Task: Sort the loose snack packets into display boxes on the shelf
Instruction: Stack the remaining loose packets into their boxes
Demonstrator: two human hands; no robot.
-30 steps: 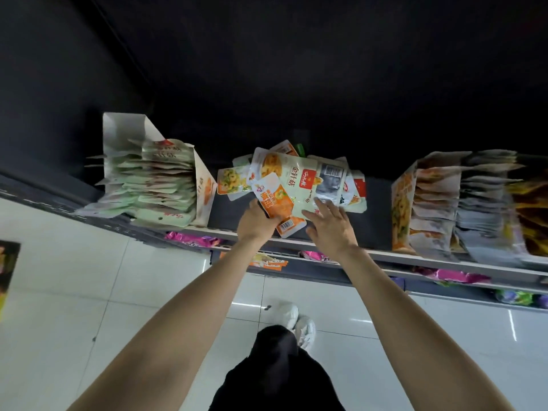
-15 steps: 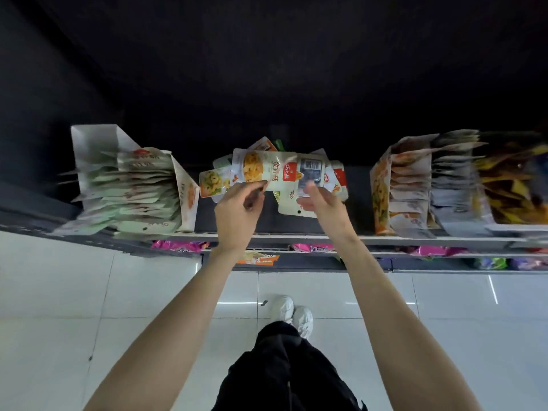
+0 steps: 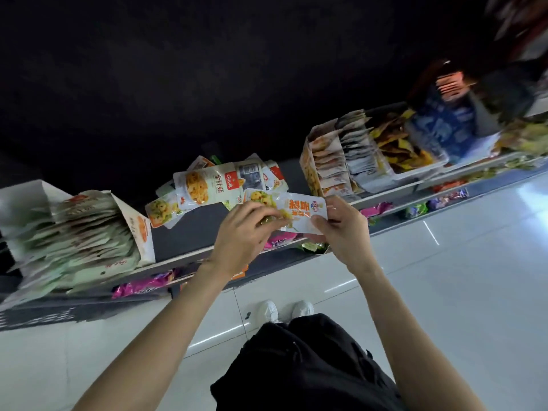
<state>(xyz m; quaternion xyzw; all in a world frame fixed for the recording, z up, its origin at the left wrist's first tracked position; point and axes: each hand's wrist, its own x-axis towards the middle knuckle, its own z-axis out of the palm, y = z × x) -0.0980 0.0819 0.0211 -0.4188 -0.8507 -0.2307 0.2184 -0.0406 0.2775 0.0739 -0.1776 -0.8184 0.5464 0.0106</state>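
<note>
Hands are both pinching: left hand (image 3: pixel 247 223) and right hand (image 3: pixel 341 229) gripping the glossy orange-and-white snack packet (image 3: pixel 299 212); reading its print before choosing the matching white cardboard display box (image 3: pixel 318 161) is advisable

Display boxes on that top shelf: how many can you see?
3, possibly more. One display box of pale green packets stands left; one of orange and grey packets stands right; a white tray of yellow packets lies beyond it. Further right is blurred.

Dark shelf (image 3: pixel 189 232) with pale front edge carries: open box (image 3: pixel 139 229) of green packets at left; loose packets (image 3: pixel 213 188) heaped at centre; boxes (image 3: pixel 326 161) of upright packets at right. Lower shelf (image 3: pixel 98 310) holds pink packets (image 3: pixel 142 284). White tiled floor (image 3: pixel 459 277) below.
</note>
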